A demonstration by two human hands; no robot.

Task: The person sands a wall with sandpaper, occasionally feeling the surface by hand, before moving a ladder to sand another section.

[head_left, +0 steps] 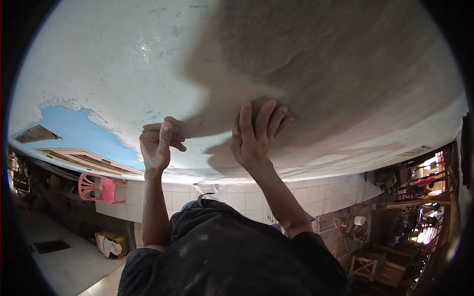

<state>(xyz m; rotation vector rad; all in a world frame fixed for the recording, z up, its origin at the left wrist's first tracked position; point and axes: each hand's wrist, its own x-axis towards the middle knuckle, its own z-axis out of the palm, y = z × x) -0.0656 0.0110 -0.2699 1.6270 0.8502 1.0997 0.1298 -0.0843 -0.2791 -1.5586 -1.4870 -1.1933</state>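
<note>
The wall (113, 74) spreads in front of the person and fills the upper view, pale on the left and darker on the right, where shadow falls across it. The right hand (256, 133) is open against it, back toward the camera, fingers slightly parted and pointing up; whether anything lies under the palm cannot be told. The left hand (160, 143) is near the wall, thumb up and fingers partly bent toward the right; whether it grips anything is unclear. Left of it, a blue patch (96, 135) shows beside ragged, peeling edges. White tiles (237, 200) run below the wall. At the left stands a pink chair (101, 188), with a yellow box (116, 241) and white cloth (107, 246) nearer the person. Wooden frames (363, 268) are at the lower right.
</note>
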